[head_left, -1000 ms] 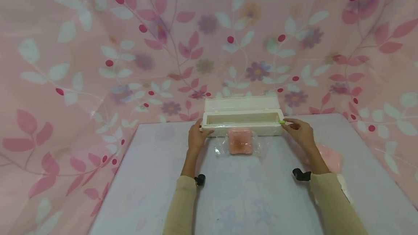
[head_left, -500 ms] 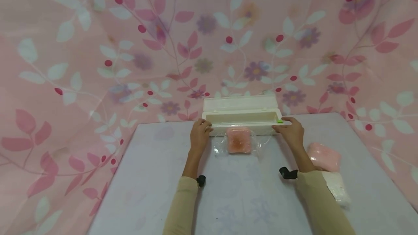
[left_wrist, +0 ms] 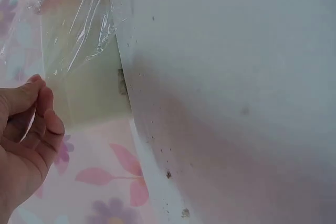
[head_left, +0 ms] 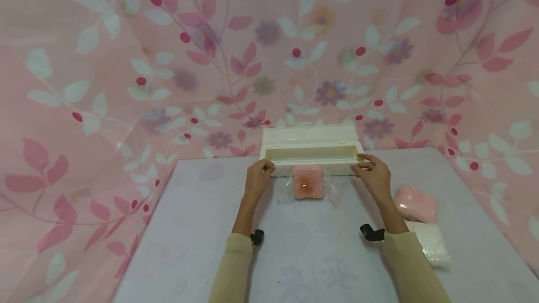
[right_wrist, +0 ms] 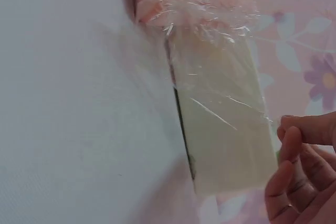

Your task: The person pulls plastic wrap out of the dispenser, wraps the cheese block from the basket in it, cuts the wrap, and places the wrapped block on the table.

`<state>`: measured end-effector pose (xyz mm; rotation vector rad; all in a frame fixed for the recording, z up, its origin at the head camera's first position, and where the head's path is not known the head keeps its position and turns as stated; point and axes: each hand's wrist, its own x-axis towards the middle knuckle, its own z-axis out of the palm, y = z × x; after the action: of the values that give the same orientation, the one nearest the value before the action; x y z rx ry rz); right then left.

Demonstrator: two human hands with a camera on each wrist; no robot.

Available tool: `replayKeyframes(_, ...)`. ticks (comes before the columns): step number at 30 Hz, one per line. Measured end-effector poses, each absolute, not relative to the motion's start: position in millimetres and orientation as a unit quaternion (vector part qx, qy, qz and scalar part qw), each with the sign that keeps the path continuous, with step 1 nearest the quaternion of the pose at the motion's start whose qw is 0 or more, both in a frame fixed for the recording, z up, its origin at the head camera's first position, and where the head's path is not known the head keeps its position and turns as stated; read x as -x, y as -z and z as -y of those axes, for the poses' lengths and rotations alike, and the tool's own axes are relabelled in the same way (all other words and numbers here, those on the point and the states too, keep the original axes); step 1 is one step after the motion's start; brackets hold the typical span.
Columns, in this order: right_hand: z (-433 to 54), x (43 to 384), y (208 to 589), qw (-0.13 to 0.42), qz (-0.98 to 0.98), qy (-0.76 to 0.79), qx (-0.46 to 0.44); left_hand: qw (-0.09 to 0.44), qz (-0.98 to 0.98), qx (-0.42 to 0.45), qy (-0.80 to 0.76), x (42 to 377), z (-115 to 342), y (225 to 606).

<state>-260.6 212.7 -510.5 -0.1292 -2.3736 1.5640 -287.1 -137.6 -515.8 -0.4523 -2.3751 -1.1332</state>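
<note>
A long white cling film dispenser (head_left: pixel 311 169) lies across the far side of the table with its lid (head_left: pixel 309 133) tipped back. Clear cling film (left_wrist: pixel 79 35) spreads along its front and over a pink rounded-square block (head_left: pixel 309 181) with a brownish middle. My left hand (head_left: pixel 258 179) pinches the film's edge between thumb and forefinger near the box's front left corner. At the front right my right hand (head_left: pixel 374 176) pinches the film (right_wrist: pixel 226 108) too, its other fingers loosely curled. Beside its forefinger a bright green slider (head_left: pixel 360 158) shows on the box rim.
Right of my right forearm lie a wrapped pink block (head_left: pixel 417 204) and a white wrapped packet (head_left: pixel 431 244). The table (head_left: pixel 311 256) has a pale cloth, and a pink floral sheet (head_left: pixel 261 60) hangs behind it.
My right hand has moved left from the box's right end and green slider to its front edge. My left fingers have shifted from the left end to the front rim.
</note>
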Motion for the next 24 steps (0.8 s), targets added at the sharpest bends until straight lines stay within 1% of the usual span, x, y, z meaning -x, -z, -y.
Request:
replayKeyframes(5, -213, 253, 506, 0.151, 0.846, -0.511, 0.001, 0.212, 0.855, 0.174, 0.441, 282, 140, 519)
replayKeyframes(12, -213, 247, 503, 0.156, 0.864, -0.479, -0.010, 0.150, 0.819, 0.155, 0.532, 276, 142, 518)
replayKeyframes(16, -215, 245, 506, 0.163, 0.865, -0.474, -0.019, 0.134, 0.793, 0.163, 0.572, 273, 143, 519)
replayKeyframes(20, -217, 243, 506, 0.149, 0.866, -0.476, -0.035, 0.122, 0.783, 0.190, 0.579, 270, 144, 518)
replayKeyframes(22, -217, 240, 505, 0.134, 0.865, -0.481, -0.042, 0.113, 0.790, 0.204, 0.568, 262, 143, 508)
replayKeyframes(24, -216, 237, 504, 0.117, 0.862, -0.491, -0.051, 0.114, 0.798, 0.216, 0.550, 259, 143, 507)
